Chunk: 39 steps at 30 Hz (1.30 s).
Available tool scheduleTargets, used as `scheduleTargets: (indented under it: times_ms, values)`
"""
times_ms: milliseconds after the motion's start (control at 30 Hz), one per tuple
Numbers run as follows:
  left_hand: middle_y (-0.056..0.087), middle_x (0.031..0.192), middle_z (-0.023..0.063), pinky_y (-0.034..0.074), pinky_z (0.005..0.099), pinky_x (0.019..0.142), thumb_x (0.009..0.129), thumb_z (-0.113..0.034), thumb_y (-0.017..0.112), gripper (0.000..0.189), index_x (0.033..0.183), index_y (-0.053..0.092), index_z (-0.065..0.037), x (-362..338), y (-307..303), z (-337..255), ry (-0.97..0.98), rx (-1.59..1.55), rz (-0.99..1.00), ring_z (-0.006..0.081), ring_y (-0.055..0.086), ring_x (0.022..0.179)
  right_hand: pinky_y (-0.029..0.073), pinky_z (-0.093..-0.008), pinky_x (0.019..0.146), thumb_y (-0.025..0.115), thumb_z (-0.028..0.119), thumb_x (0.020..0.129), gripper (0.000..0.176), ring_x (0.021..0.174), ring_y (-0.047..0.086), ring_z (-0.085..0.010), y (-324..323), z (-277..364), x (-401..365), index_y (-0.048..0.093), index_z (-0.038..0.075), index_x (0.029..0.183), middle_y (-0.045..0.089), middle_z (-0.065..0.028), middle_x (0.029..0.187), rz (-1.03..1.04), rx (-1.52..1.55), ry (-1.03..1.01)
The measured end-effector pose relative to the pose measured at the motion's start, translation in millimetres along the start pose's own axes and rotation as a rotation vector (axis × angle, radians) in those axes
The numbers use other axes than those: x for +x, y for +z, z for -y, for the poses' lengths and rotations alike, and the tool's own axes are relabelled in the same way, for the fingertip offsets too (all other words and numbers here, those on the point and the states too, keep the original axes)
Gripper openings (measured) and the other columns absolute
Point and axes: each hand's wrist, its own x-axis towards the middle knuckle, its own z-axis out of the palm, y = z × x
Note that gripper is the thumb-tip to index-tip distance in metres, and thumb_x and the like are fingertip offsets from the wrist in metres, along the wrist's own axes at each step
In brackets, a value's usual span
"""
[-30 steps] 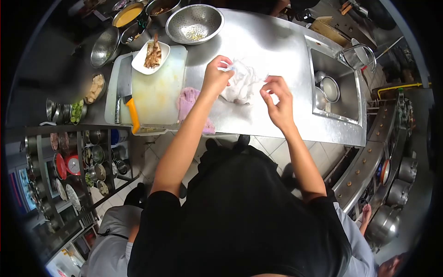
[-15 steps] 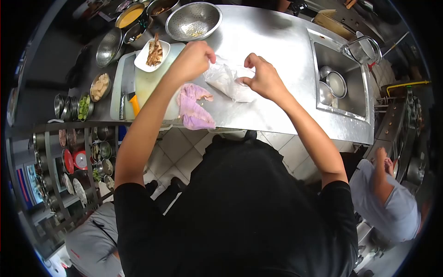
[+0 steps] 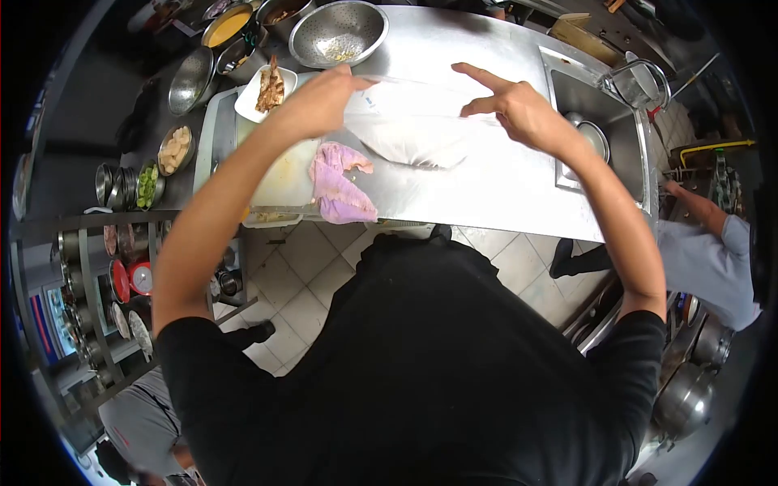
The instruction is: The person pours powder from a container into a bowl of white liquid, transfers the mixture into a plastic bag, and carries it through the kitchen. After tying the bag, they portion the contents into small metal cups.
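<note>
A clear plastic bag (image 3: 405,134) with faint blue print is stretched out above the steel counter. At its left side, my left hand (image 3: 320,101) is closed on the rim. My right hand (image 3: 523,109) is at the other end, with the index finger and thumb spread apart and the bag's edge drawn taut to it; how the remaining fingers grip is hard to see. The lower part of the bag sags onto the counter. A crumpled pinkish-purple cloth (image 3: 340,186) lies left of the bag, over the edge of a cutting board (image 3: 279,182).
A white bowl of browned food (image 3: 245,105) and a perforated metal colander (image 3: 365,28) stand at the back left. Bowls of pale chunks (image 3: 174,152) and green pieces (image 3: 147,186) are farther left. A sink (image 3: 640,154) holds metal bowls. Co-workers (image 3: 705,251) stand at both sides.
My hands have moved apart, the right one farther right, and the crumpled bag is now stretched wide between them. The person at the right has shifted, with an arm now reaching forward.
</note>
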Motion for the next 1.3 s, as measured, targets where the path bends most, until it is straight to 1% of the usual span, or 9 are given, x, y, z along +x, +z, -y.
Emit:
scheduleTargets:
  times_ms: [233, 433, 533, 633, 733, 833, 933, 1167, 1300]
  values:
    - [0.059, 0.108, 0.0244, 0.044, 0.0335, 0.087, 0.069, 0.013, 0.038, 0.054, 0.113, 0.062, -0.006, -3, -38, -12, 0.032, -0.118, 0.115, 0.0341, 0.056, 0.103, 0.048, -0.0380, 0.086, 0.041, -0.016, 0.067, 0.058, 0.098, 0.060, -0.0328, -37, 9, -10, 0.061, 0.012, 0.114, 0.051, -0.0125, 0.127, 0.134, -0.113, 0.293]
    - [0.065, 0.088, 0.0172, 0.048, 0.0263, 0.059, 0.069, 0.009, 0.034, 0.055, 0.114, 0.062, -0.007, -14, -8, -2, -0.177, -0.508, 0.123, 0.0138, 0.056, 0.056, 0.039, -0.0352, 0.101, 0.044, -0.014, 0.072, 0.052, 0.114, 0.053, -0.0273, -26, -9, -17, 0.060, 0.009, 0.116, 0.059, -0.0116, 0.118, -0.007, 0.421, 0.192]
    - [0.063, 0.074, 0.0092, 0.044, 0.0249, 0.048, 0.069, 0.009, 0.034, 0.056, 0.115, 0.062, -0.008, -19, 1, -7, -0.195, -0.636, 0.069, 0.0080, 0.045, 0.045, 0.030, -0.0391, 0.107, 0.064, 0.006, 0.076, 0.057, 0.126, 0.041, -0.0249, 1, -21, -33, 0.048, 0.010, 0.130, 0.049, -0.0107, 0.131, 0.072, 0.796, 0.248]
    - [0.059, 0.066, 0.0058, 0.043, 0.0252, 0.048, 0.069, 0.008, 0.035, 0.056, 0.116, 0.061, -0.008, -20, 2, -5, -0.156, -0.798, -0.033, 0.0083, 0.047, 0.045, 0.012, -0.0408, 0.113, 0.086, 0.041, 0.043, 0.129, 0.137, 0.019, -0.0281, 45, -39, -51, 0.013, 0.009, 0.144, 0.020, -0.0156, 0.147, -0.253, 0.977, 0.130]
    - [0.064, 0.094, 0.0061, 0.047, 0.0222, 0.052, 0.071, 0.007, 0.034, 0.057, 0.121, 0.058, -0.009, -20, 6, -6, -0.124, -0.747, 0.061, 0.0023, 0.040, 0.051, 0.017, -0.0412, 0.112, 0.085, 0.036, 0.048, 0.117, 0.136, 0.021, -0.0272, 84, -13, -47, 0.022, 0.009, 0.143, 0.027, -0.0131, 0.145, -0.139, 0.617, 0.330]
    - [0.059, 0.117, 0.0089, 0.046, 0.0220, 0.053, 0.071, 0.007, 0.038, 0.056, 0.123, 0.054, -0.004, -7, -2, -15, -0.144, -0.572, 0.164, 0.0047, 0.047, 0.054, 0.018, -0.0410, 0.111, 0.084, 0.032, 0.051, 0.109, 0.136, 0.023, -0.0267, 93, 1, -13, 0.028, 0.012, 0.141, 0.032, -0.0108, 0.144, -0.225, 0.861, 0.334]
    - [0.057, 0.119, 0.0105, 0.044, 0.0224, 0.054, 0.069, 0.009, 0.039, 0.062, 0.129, 0.047, -0.004, -4, 9, -22, -0.080, -0.601, 0.119, 0.0074, 0.048, 0.054, 0.019, -0.0400, 0.111, 0.082, 0.030, 0.055, 0.099, 0.135, 0.025, -0.0267, 77, 2, 8, 0.033, 0.013, 0.139, 0.036, -0.0103, 0.142, -0.218, 0.746, 0.121]
    - [0.049, 0.131, 0.0127, 0.043, 0.0231, 0.054, 0.069, 0.009, 0.043, 0.078, 0.142, 0.026, -0.011, -5, 27, -29, -0.041, -0.629, -0.017, 0.0083, 0.047, 0.055, 0.026, -0.0408, 0.107, 0.077, 0.029, 0.066, 0.073, 0.128, 0.037, -0.0259, 88, 15, -14, 0.047, 0.010, 0.130, 0.046, -0.0127, 0.133, -0.313, 0.830, 0.313]
    - [0.047, 0.132, 0.0123, 0.042, 0.0227, 0.054, 0.069, 0.009, 0.044, 0.078, 0.142, 0.027, -0.013, 0, 24, -40, -0.037, -0.656, 0.030, 0.0081, 0.045, 0.056, 0.034, -0.0356, 0.098, 0.069, 0.015, 0.078, 0.024, 0.112, 0.049, -0.0201, 97, 27, 0, 0.060, 0.004, 0.097, 0.059, -0.0109, 0.115, -0.544, 1.098, 0.446]
